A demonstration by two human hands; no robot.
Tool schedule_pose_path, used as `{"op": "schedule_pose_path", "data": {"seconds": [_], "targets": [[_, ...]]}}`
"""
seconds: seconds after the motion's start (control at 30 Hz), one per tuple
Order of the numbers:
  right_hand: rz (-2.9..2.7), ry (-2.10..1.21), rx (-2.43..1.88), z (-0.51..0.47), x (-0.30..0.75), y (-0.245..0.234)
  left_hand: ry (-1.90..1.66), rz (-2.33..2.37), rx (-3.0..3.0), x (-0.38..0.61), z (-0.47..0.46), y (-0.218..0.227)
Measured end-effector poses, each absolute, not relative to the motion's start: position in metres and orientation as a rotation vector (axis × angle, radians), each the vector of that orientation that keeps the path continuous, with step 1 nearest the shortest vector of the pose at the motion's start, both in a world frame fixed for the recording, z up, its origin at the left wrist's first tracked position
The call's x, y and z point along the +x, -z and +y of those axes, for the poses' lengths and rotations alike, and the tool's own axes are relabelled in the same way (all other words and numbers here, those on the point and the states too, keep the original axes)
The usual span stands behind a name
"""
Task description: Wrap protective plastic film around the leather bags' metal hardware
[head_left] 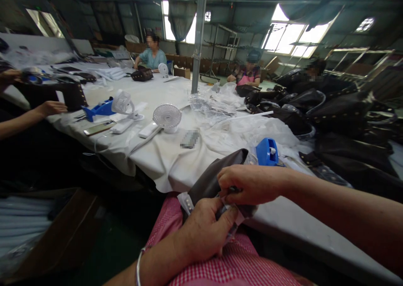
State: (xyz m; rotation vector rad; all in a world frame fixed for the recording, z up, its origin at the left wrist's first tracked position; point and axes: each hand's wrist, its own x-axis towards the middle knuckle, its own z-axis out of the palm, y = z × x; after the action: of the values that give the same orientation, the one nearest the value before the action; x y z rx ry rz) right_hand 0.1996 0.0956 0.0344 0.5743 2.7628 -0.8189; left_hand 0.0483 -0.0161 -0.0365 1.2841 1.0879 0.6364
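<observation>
Item: dark leather piece (214,179), grey-brown and folded, partly in clear plastic wrap (233,227). Location: at the near edge of the bench (176,160), over a lap in red checked cloth (226,265).

Hands:
- Left hand (204,231), bracelet at the wrist, closed on the lower part of the piece. The thumb presses the wrap.
- Right hand (252,183), fingers curled, pinching the piece from above. The two hands nearly touch.

Nearby on the white-covered bench:
- Blue tape dispenser (267,152), just behind the right hand.
- Small white desk fan (166,118) near the middle, and a second fan (121,101) further left beside a blue tool (99,109).
- Phone (98,128), lying flat near the left edge.
- Loose clear bags (210,105) by a steel pole (199,38).
- Heap of black studded bags (330,110) along the right side.

Others: a co-worker's hand (52,107) rests on a dark bag at far left. Three seated people work at the far end.
</observation>
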Motion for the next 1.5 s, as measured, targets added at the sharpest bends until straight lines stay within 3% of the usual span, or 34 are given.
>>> {"op": "schedule_pose_path", "data": {"seconds": [0.37,0.67,1.07,1.17,1.27,1.37,1.5], "targets": [[3.176,0.506,0.423,0.067,0.217,-0.035,-0.718,1.045,1.177,0.047,-0.011,0.046],[3.379,-0.343,0.454,0.051,0.235,-0.001,-0.788,1.006,0.966,0.040,0.001,0.047],[3.708,-0.293,0.590,0.043,0.247,0.023,-0.887,1.199,1.003,0.039,0.003,0.045],[3.758,-0.118,1.004,0.049,0.273,0.028,-0.922,1.234,1.020,0.037,0.005,0.049],[3.485,0.324,2.037,0.085,0.319,0.036,-0.938,1.291,0.999,0.043,0.005,0.048],[2.291,1.072,3.213,0.131,0.378,0.048,-0.930,1.318,0.981,0.052,0.003,0.043],[1.451,1.258,3.582,0.169,0.435,0.068,-0.898,1.354,0.979,0.059,0.005,0.042]]}}
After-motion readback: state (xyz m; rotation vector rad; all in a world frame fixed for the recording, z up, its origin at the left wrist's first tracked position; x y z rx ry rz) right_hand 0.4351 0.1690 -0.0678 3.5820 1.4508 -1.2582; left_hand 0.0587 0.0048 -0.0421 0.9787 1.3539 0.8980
